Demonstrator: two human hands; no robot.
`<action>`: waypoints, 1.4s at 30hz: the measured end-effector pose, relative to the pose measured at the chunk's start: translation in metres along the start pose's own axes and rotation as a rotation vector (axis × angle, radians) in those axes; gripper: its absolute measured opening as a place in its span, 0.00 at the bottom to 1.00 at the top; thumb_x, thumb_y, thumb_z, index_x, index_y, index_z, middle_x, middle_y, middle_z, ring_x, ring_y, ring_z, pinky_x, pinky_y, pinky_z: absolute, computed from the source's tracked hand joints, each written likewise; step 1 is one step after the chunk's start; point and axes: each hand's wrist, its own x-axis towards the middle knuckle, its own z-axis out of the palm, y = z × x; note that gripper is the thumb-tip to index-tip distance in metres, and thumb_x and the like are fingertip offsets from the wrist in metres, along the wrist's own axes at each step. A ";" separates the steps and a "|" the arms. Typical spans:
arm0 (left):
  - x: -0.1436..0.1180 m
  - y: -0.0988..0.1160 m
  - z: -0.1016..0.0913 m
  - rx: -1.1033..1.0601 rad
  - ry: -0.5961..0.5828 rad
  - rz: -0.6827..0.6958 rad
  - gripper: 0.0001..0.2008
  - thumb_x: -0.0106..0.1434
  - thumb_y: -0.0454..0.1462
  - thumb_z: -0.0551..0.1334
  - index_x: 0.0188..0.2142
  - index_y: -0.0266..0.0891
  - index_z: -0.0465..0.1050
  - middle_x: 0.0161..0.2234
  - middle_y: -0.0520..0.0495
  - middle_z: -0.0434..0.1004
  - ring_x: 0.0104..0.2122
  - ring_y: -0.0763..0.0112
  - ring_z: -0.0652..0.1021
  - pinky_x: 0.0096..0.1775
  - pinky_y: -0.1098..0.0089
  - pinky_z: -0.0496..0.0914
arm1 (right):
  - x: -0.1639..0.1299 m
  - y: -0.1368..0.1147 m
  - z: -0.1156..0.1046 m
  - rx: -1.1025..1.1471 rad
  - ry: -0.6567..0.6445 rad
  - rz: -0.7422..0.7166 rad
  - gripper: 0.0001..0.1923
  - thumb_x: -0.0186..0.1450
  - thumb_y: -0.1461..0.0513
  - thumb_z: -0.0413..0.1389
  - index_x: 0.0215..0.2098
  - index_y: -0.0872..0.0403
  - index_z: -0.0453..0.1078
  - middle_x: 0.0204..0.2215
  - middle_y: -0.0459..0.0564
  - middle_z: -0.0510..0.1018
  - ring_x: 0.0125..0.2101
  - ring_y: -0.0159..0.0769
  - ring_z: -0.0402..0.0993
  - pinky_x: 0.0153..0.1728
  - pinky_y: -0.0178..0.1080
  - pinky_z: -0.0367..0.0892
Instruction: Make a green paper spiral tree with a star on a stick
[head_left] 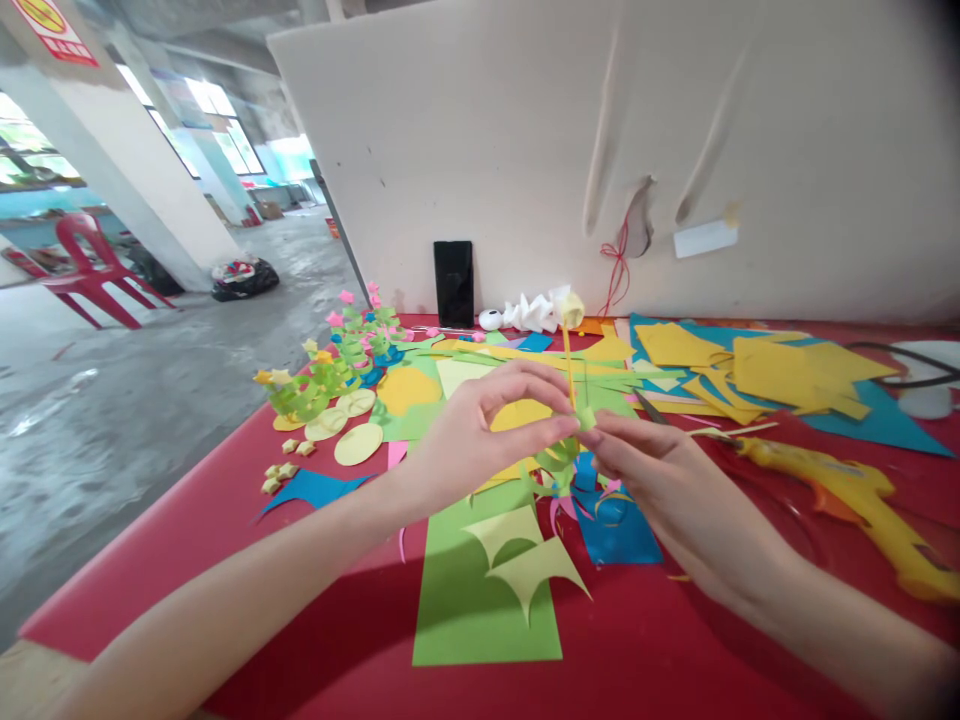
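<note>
In the head view, my left hand (pixel 499 410) and my right hand (pixel 656 460) meet fingertip to fingertip over the middle of the table. Between them they pinch a small light green paper piece (pixel 586 419), partly covered by the fingers. Curled green paper (pixel 556 455) shows just below the fingertips; I cannot tell if it is joined to the held piece. A thin yellow strip (pixel 568 365) rises behind the fingers toward a pale, rounded object (pixel 571 310). Under the hands lie a green sheet (pixel 480 610), pale cut-out scraps (pixel 536 580) and blue paper (pixel 619 535).
A yellow glue gun (pixel 847 490) lies at the right. Yellow paper scraps (pixel 795 370) cover the back right. Finished-looking paper plants (pixel 322 380), pale discs (pixel 358 444) and small folded stars (pixel 288 470) are at the left. A black phone (pixel 454 285) leans against the white board (pixel 480 130).
</note>
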 end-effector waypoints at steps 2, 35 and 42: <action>0.000 0.001 -0.001 -0.022 0.009 0.002 0.03 0.58 0.36 0.62 0.30 0.38 0.72 0.37 0.48 0.72 0.41 0.72 0.72 0.44 0.71 0.65 | -0.001 0.000 0.001 -0.019 -0.007 -0.002 0.05 0.53 0.56 0.62 0.29 0.45 0.77 0.30 0.43 0.76 0.35 0.31 0.71 0.37 0.31 0.65; -0.007 -0.003 0.016 -0.011 -0.160 -0.009 0.05 0.57 0.36 0.63 0.29 0.36 0.72 0.34 0.46 0.75 0.39 0.69 0.75 0.45 0.68 0.67 | 0.001 -0.012 -0.010 -0.032 -0.026 -0.062 0.05 0.53 0.57 0.63 0.23 0.49 0.74 0.26 0.43 0.68 0.28 0.26 0.64 0.27 0.27 0.61; -0.005 -0.001 0.014 -0.009 -0.152 -0.014 0.04 0.57 0.36 0.63 0.29 0.36 0.72 0.34 0.47 0.76 0.39 0.70 0.75 0.46 0.68 0.66 | 0.002 -0.014 -0.012 -0.034 -0.037 -0.067 0.06 0.53 0.58 0.63 0.22 0.49 0.72 0.24 0.41 0.67 0.28 0.25 0.63 0.28 0.28 0.60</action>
